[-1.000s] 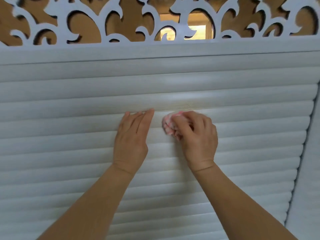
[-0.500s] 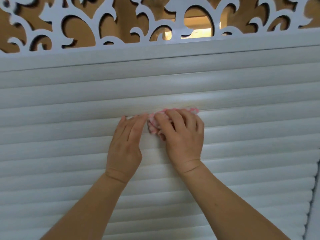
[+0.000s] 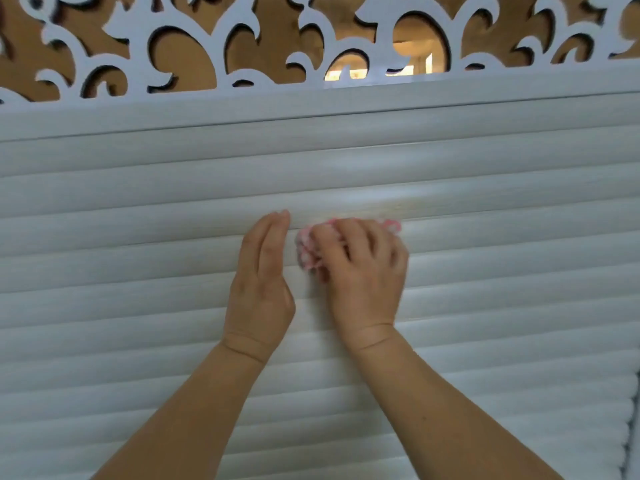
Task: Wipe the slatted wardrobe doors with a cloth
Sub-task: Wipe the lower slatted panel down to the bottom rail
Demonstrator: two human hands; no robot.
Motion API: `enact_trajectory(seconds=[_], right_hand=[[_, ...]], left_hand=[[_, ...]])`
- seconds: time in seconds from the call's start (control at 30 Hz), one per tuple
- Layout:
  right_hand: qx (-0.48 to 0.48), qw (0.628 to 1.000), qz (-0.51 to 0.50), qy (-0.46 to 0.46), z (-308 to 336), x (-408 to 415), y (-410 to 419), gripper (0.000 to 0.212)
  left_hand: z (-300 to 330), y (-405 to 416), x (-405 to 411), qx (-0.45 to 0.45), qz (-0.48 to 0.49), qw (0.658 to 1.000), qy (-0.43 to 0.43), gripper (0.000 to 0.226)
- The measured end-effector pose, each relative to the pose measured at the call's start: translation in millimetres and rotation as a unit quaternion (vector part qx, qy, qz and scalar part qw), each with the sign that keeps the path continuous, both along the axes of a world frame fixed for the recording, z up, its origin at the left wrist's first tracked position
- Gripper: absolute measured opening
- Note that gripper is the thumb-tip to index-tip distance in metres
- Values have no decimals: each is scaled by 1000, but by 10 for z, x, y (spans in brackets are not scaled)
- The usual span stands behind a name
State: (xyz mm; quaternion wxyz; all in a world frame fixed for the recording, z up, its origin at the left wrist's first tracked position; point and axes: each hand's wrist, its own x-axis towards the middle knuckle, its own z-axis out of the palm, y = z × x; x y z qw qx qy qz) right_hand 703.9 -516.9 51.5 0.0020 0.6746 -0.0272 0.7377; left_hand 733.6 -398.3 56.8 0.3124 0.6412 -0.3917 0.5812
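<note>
Wiping upper slats of wardrobe door (image 3: pixel 485 278), not far below fretwork panel (image 3: pixel 242 39); rt hand (image 3: pixel 363 268) curled round bunched pink-and-white cloth (image 3: pixel 306 252), pressed it onto slats; cloth peeked out past fingertips on lt side and at upper rt of knuckles; lt hand (image 3: pixel 261 282) just beside cloth, fingers straight and together, laid flat on door, held nothing — prob. bracing.

Yellowish patch (image 3: pixel 398 202) on slat just above cloth — stain or glare, couldn't tell.

Risks, as judged:
- cloth wadded into small ball, so only crowns of rounded slats likely touched; grooves betw. slats skipped, dust left in them;
- lt hand bare on door — could smear or print surface right next to cloth, esp. if damp;
- hard push w/ both hands on thin slats — could flex or rattle door, maybe shift it on its track if sliding type; couldn't tell which type;
- hands close together; stroke toward lt would run cloth into lt hand, cutting pass short;
- reach high, arms stretched up — pressure prob. uneven, streaks poss.;
- patch above cloth easily missed if strokes stayed on slat below.
</note>
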Motion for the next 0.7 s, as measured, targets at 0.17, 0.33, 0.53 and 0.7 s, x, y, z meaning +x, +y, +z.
enact_trajectory(seconds=[0.17, 0.33, 0.53, 0.7], right_hand=[[-87, 996, -6, 3, 41, 18, -12, 22], [-55, 998, -36, 6, -17, -142, -654, 23], [149, 988, 1, -45, -61, -314, -1217, 24], [226, 966, 81, -101, 72, -189, -869, 35]], left_hand=[[20, 38, -3, 10, -7, 1000, -21, 53], [-42, -15, 30, 20, 51, 998, -39, 60], [-174, -112, 143, 78, 129, 982, -113, 55], [-212, -189, 177, 51, 143, 982, -111, 48]])
